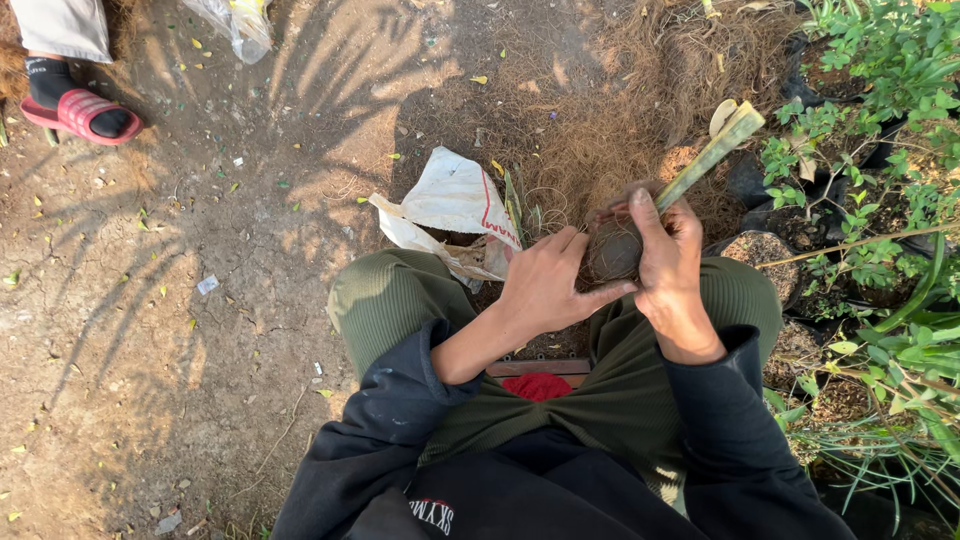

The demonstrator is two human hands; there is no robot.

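Over the lap, both hands are gripping a half-hidden brown fibrous root ball (612, 250): left hand (545, 285) cupping, right hand (668, 262) clutching its cut green stalk (712, 155)

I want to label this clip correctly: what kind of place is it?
Probably an outdoor plant nursery or garden: bare dirt ground, small potted plants in dark bags, and a heap of dry fibre.

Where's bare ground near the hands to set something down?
Open dirt lies left of the left knee, between the white sack and the sandalled foot. Crowded on the right: potted plants, and the fibre pile ahead of both hands.
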